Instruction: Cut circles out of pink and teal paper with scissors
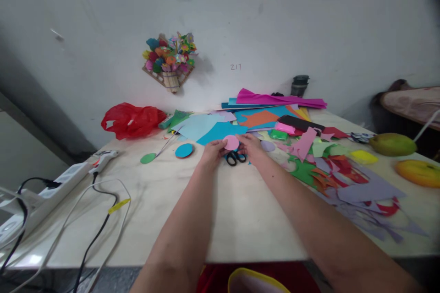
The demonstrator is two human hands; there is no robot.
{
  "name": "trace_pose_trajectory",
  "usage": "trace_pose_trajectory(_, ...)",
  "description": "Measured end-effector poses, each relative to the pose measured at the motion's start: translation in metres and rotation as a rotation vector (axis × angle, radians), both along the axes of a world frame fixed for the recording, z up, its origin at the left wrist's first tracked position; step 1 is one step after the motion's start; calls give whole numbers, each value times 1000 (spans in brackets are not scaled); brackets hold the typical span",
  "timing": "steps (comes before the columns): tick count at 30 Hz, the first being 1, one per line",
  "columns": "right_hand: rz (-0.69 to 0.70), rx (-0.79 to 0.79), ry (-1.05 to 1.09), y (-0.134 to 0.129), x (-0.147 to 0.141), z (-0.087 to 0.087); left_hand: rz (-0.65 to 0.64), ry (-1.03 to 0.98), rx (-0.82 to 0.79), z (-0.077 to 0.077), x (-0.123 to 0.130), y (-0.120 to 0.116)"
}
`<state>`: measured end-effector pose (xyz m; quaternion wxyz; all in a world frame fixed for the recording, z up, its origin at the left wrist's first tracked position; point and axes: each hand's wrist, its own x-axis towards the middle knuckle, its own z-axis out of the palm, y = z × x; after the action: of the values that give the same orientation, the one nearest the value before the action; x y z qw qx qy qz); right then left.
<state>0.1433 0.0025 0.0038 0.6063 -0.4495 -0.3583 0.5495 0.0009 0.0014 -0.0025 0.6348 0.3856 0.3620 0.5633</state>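
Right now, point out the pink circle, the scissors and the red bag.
Pink circle (231, 143), head view: middle of its face.
Scissors (236, 159), head view: black handle.
Red bag (133, 120), head view: crumpled middle.

Red bag (132, 122), white power strip (70, 179)

One head-worn view from the near side of the table (254, 219), forward and down toward the wall (282, 18)

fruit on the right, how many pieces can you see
2: a green fruit at the right, and a yellow-orange fruit just nearer the camera, reaching the picture's edge. No others show.
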Motion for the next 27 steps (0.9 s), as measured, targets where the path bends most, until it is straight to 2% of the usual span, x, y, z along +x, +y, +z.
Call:
trace_pose_trajectory(4, -26, 36, -58, -1, -2, -1, 21, 24, 0, 1, 2, -1)
trace_pose_trajectory(10, -22, -34, -98, 1, 2, -3, 39, 101, 15, 0, 3, -2)
trace_pose_trajectory(20, -17, -23, -189, 1, 1, -5, 32, 162, 28, 0, 4, -2)
trace_pose_trajectory(27, -70, 1, -213, 5, 2, -7, 54, 178, 35, -2, 2, 1)
